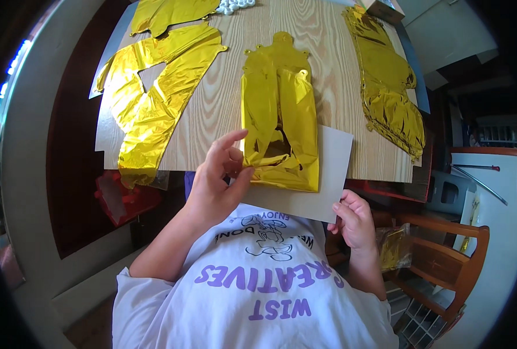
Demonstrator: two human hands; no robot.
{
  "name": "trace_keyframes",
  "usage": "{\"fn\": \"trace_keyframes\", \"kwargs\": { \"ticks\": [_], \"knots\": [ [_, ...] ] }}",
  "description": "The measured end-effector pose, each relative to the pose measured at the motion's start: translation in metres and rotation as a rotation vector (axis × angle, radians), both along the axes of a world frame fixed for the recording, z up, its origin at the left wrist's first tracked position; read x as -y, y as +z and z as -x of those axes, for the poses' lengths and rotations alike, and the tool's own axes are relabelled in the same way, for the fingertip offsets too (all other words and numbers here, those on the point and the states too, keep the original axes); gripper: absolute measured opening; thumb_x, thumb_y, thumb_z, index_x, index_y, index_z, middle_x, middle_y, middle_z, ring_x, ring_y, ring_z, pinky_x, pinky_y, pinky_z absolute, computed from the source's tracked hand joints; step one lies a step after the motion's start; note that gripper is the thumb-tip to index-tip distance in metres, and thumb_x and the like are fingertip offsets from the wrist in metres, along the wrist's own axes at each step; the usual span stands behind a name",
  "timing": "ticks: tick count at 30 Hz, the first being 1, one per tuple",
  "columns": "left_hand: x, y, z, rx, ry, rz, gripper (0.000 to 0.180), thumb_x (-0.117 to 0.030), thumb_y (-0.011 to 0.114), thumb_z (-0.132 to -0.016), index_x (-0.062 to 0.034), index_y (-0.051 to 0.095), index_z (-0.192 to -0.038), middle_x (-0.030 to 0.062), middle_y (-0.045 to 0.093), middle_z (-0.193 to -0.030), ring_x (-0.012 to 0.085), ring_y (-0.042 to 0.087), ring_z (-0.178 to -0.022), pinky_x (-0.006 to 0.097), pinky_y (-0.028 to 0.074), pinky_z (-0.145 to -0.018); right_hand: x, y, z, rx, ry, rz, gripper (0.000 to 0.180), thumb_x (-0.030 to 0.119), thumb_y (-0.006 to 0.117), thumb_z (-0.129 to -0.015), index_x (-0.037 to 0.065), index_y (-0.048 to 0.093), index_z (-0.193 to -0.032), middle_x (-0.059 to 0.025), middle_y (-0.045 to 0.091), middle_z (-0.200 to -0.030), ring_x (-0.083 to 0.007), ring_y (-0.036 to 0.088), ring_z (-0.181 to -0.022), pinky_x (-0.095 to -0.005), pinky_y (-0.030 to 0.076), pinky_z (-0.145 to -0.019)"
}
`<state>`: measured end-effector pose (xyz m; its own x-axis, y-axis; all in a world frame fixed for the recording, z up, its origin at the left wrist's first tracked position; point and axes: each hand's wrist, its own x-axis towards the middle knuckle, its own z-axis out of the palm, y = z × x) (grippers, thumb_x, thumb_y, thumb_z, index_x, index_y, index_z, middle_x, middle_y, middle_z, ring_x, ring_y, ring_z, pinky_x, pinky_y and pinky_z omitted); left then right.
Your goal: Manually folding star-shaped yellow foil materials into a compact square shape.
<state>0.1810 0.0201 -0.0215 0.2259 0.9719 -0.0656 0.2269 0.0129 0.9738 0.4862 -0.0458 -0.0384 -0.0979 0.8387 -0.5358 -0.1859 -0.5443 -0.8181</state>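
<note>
A flat gold foil balloon [278, 99] lies deflated in front of me, its lower part folded into a neat rectangle with a small gap showing dark between the folds. Beneath its lower right is a pale grey cardboard sheet [333, 160], which juts out past the table's near edge. My right hand [354, 221] pinches the sheet's lower right corner between thumb and fingers. At the balloon's lower left edge is my left hand [217, 177], its index finger and thumb spread apart, their tips at the foil. The other left fingers are partly curled and partly hidden.
More gold foil balloons lie on the wood-grain table [209, 131]: a large spread-out one [171, 96] at left, another [174, 14] behind it, and a crumpled one [386, 75] at right. White small pieces [235, 6] sit at the far edge. A wooden chair [444, 256] stands at right.
</note>
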Motion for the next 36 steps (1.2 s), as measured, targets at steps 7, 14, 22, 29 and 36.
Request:
{"fn": "trace_keyframes", "kwargs": {
  "ticks": [7, 14, 22, 29, 36],
  "knots": [
    [-0.026, 0.025, 0.01, 0.306, 0.046, -0.052, 0.062, 0.011, 0.056, -0.095, -0.0066, 0.036, -0.151, 0.0029, 0.047, -0.113, 0.0045, 0.058, -0.076, 0.018, 0.047, -0.065, -0.019, 0.013, -0.028, 0.177, -0.095, -0.051, 0.012, 0.013, 0.06, -0.098, 0.005, 0.066, -0.104, -0.0025, 0.069, -0.078, -0.008, 0.062, -0.054, -0.0198, 0.045, -0.045],
    [-0.044, 0.031, 0.019, 0.447, -0.02, 0.073, 0.062, 0.008, 0.052, -0.098, -0.0052, 0.028, -0.154, 0.0068, 0.057, -0.114, 0.0063, 0.056, -0.069, 0.02, 0.046, -0.06, -0.08, 0.034, -0.055, 0.183, -0.182, -0.013, 0.01, 0.011, 0.06, -0.095, 0.006, 0.065, -0.103, -0.0006, 0.065, -0.077, -0.0078, 0.058, -0.052, -0.019, 0.044, -0.045],
    [-0.026, -0.009, -0.008, 0.011, 0.046, 0.02, 0.06, 0.005, 0.055, -0.099, -0.0076, 0.032, -0.153, 0.0042, 0.053, -0.107, 0.005, 0.06, -0.069, 0.02, 0.048, -0.058, -0.103, 0.011, -0.03, -0.044, 0.031, 0.044, 0.008, 0.012, 0.064, -0.094, 0.007, 0.062, -0.099, -0.0003, 0.064, -0.077, -0.0087, 0.064, -0.058, -0.0197, 0.046, -0.046],
    [-0.027, -0.006, -0.02, -0.35, 0.028, -0.185, 0.066, -0.006, 0.065, -0.096, -0.0094, 0.034, -0.154, 0.0124, 0.058, -0.109, 0.0206, 0.067, -0.073, 0.032, 0.055, -0.063, -0.096, 0.013, -0.011, 0.175, 0.198, -0.047, 0.024, 0.014, 0.063, -0.096, 0.0, 0.062, -0.116, -0.0017, 0.065, -0.077, -0.0098, 0.063, -0.056, -0.0229, 0.048, -0.047],
    [-0.033, 0.003, 0.008, -0.721, -0.072, -0.587, 0.045, -0.021, 0.071, -0.091, -0.0084, 0.061, -0.133, 0.0177, 0.058, -0.131, 0.0388, 0.055, -0.126, 0.049, 0.045, -0.103, -0.069, 0.019, 0.005, 1.411, 0.233, -0.749, 0.046, 0.022, 0.073, -0.09, 0.002, 0.059, -0.129, -0.015, 0.067, -0.11, -0.0316, 0.067, -0.098, -0.0435, 0.054, -0.082]
  ]
}}
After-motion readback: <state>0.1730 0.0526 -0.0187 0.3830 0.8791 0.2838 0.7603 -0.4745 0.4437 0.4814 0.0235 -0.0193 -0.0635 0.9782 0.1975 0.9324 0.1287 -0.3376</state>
